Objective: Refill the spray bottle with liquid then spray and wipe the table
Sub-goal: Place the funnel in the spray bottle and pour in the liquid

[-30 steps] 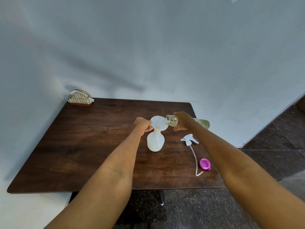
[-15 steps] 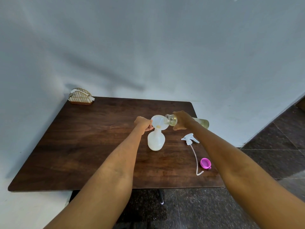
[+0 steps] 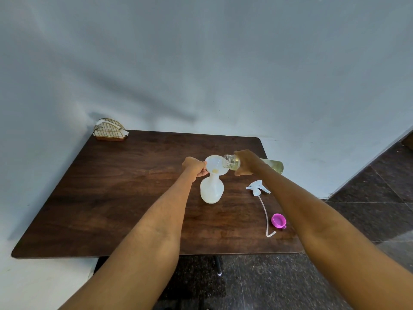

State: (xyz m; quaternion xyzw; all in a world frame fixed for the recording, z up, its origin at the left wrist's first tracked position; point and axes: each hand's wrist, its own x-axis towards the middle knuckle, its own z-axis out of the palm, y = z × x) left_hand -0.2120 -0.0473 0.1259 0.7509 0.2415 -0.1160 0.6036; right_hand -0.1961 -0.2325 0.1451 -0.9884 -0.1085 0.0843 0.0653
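My left hand (image 3: pixel 194 166) pinches the funnel (image 3: pixel 215 164) rim to steady it in the spray bottle (image 3: pixel 211 190), mid-worktop (image 3: pixel 125 198), while my right hand (image 3: pixel 247 162) fingers wrap the tilted refill bottle (image 3: pixel 231 162), mouth over the funnel so liquid lands inside. The trigger head (image 3: pixel 257 187) and pink cap (image 3: pixel 278 220) lie aside, near the right edge; open room lies left.

A dark wooden table (image 3: pixel 125 198) is set against a pale wall, above a dark tiled floor (image 3: pixel 380 209). A white spray bottle (image 3: pixel 211 189) is stood on it, just below the left hand's fingers (image 3: pixel 201 170). A white trigger sprayer head (image 3: pixel 257 188) with its long tube is laid below the right hand's fingers (image 3: pixel 240 173); a pink cap (image 3: pixel 278 220) is seen nearer still, beside the tube's end. A wire napkin holder (image 3: pixel 110 130) is placed at the far corner, well left of both hands.
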